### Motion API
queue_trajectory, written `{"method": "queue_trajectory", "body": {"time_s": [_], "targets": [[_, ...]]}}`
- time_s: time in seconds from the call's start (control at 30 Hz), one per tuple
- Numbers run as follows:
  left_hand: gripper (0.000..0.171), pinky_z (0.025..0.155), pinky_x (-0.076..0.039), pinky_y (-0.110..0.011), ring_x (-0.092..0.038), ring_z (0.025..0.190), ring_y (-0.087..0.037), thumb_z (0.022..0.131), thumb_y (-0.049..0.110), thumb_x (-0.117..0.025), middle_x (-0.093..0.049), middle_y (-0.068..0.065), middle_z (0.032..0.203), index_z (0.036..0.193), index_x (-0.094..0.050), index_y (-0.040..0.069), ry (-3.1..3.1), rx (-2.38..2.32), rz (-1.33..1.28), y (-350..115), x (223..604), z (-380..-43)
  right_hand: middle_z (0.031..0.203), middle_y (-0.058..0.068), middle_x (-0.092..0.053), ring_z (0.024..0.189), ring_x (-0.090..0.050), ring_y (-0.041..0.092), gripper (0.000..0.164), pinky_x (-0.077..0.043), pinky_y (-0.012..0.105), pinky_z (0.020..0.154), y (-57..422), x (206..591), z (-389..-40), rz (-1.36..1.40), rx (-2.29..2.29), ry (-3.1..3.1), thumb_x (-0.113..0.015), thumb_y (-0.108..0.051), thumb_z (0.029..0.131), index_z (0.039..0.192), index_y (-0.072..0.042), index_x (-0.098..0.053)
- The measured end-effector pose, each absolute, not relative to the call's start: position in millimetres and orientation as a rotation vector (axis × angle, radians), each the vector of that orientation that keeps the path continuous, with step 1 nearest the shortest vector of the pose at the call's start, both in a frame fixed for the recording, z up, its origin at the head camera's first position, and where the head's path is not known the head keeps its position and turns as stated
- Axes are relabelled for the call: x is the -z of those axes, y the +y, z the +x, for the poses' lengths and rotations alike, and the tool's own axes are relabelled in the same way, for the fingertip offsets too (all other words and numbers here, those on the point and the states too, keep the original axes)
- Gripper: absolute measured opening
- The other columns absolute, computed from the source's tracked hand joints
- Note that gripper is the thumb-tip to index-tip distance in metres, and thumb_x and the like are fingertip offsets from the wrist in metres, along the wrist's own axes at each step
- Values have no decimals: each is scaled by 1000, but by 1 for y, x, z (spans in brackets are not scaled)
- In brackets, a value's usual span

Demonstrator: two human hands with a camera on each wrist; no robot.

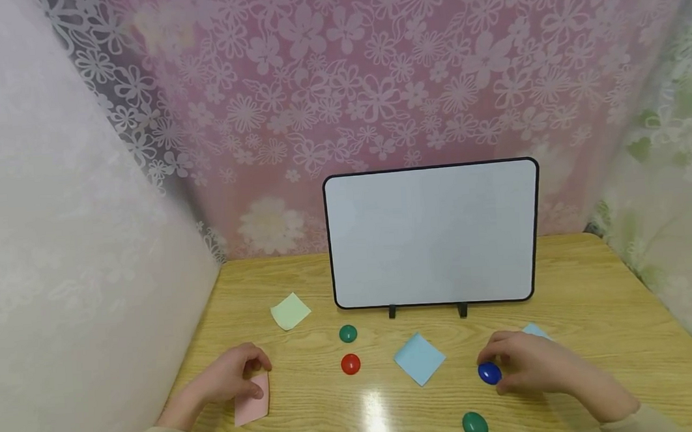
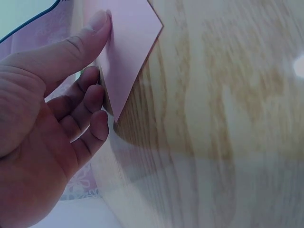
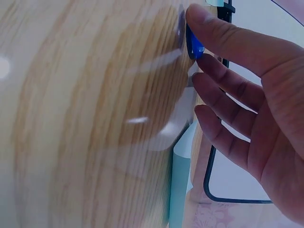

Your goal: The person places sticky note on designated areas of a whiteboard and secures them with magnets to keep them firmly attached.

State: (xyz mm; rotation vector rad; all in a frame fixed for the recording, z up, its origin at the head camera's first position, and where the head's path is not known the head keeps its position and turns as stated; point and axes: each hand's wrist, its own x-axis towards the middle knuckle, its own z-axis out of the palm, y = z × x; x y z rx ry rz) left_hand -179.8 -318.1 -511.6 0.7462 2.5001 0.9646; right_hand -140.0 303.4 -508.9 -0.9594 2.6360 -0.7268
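At the table's left, my left hand holds a pink sticky note. In the left wrist view the thumb lies on the face of the note, and the other fingers curl by its edge. My right hand grips a round, glossy blue magnet at table level, between thumb and fingers. The right wrist view shows that magnet between thumb tip and index finger. Partly behind the right hand lies a blue sticky note; another blue note lies between the hands.
A black-framed whiteboard stands on small feet at the back of the wooden table. A green magnet, a red magnet and a yellow-green note lie left of centre. Another green magnet is near the front.
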Motion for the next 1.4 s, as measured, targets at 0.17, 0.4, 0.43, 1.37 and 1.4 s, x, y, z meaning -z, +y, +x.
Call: {"method": "queue_trajectory", "body": {"time_s": [0.17,0.4,0.43,1.37,1.4], "targets": [[36,77,-48,-29,-55,90,-17,82,14,-94,-63,0,103,110,-72,13,2517,-947,740,-318,513,-180,109,-18,-64,92,-61,1,37,-58,30,77,300,511,-140,-942,711,2655,-94,-29,82,115,-24,-79],[36,76,-47,-27,-54,87,-15,80,12,-95,-61,0,98,104,-68,12,2526,-975,714,-319,517,-184,106,-17,-64,89,-61,2,36,-57,30,74,297,508,-139,-883,692,2678,-96,-26,80,111,-25,-78],[36,75,-47,-27,-53,86,-15,79,12,-95,-61,0,97,103,-68,12,2527,-982,716,-319,518,-184,105,-17,-64,88,-61,2,36,-57,30,74,297,507,-140,-878,693,2676,-96,-26,80,110,-24,-78],[13,70,-49,-27,-56,80,-8,97,13,-81,-63,4,93,95,-68,14,2561,-1000,705,-318,520,-181,101,-15,-61,87,-60,3,37,-57,32,75,293,508,-140,-815,670,2674,-98,-22,77,107,-24,-75],[13,70,-49,-27,-57,80,-8,97,14,-81,-64,4,93,95,-68,14,2555,-1007,702,-319,521,-181,100,-15,-61,87,-60,3,37,-57,32,75,293,509,-140,-812,666,2675,-98,-22,77,106,-24,-75]]}}
